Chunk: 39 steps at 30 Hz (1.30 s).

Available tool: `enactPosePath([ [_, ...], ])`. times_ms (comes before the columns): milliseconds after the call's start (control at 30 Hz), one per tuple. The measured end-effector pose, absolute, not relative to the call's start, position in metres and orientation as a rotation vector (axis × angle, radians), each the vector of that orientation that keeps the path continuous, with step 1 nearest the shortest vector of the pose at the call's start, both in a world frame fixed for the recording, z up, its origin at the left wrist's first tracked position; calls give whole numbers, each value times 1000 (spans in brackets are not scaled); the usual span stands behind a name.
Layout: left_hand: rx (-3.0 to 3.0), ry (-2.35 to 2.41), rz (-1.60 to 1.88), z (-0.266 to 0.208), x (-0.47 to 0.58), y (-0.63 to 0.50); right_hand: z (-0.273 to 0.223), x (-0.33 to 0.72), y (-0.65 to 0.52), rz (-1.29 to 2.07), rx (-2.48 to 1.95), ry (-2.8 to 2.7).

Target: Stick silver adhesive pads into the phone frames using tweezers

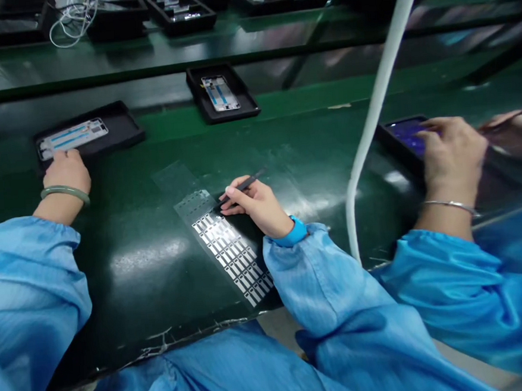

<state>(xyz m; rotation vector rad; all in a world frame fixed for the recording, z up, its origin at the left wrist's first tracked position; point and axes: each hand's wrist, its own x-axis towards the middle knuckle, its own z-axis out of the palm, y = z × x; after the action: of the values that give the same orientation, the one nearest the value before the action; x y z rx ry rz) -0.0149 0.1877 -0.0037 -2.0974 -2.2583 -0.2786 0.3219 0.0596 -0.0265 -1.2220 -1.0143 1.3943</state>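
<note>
My left hand (66, 173), wearing a green bangle, is closed at the near rim of a black tray (122, 131) on the left. Its fingers reach the edge of a silver phone frame (75, 135) with blue strips, which lies in that tray; the fingertips are partly hidden. Black tweezers (245, 184) are held in my right hand (259, 204), above the far end of a clear sheet (190, 205). Rows of small white-and-black stickers (231, 251) cover this sheet. Whether the tweezer tips hold a sticker is too small to tell.
A second black tray (250, 110) holds another phone frame (221, 93) farther back. A white hose (371, 116) crosses on the right, near a co-worker's hand (454, 152) over a tray with a purple-lit panel (406, 136). Several trays and cables line the raised shelf (112, 56).
</note>
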Motion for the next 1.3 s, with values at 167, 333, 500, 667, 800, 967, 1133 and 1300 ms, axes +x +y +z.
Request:
enactPosePath([
  [167,-2112,-2217,-414,-23,-4,183,-22,321,58,1312,-1220,-965],
  [333,-2788,-1637,-625,-27,44,121,-21,310,53,1342,-1275,-994],
  [500,-3225,-1001,-341,-23,77,58,-27,300,48,1323,-1379,-1152],
  [667,-3199,-854,-154,-31,84,45,-32,303,48,1247,-1425,-1249],
  [800,-3186,-836,-147,-32,84,48,-34,302,49,1220,-1425,-1309],
  [967,-3190,-843,-136,-31,84,47,-30,295,50,1318,-1388,-1241],
  [1133,-3202,-854,-151,-32,93,51,-20,301,59,1431,-1255,-983],
  [1300,-3247,-832,-216,-38,126,74,-12,342,108,817,-1327,-978],
])
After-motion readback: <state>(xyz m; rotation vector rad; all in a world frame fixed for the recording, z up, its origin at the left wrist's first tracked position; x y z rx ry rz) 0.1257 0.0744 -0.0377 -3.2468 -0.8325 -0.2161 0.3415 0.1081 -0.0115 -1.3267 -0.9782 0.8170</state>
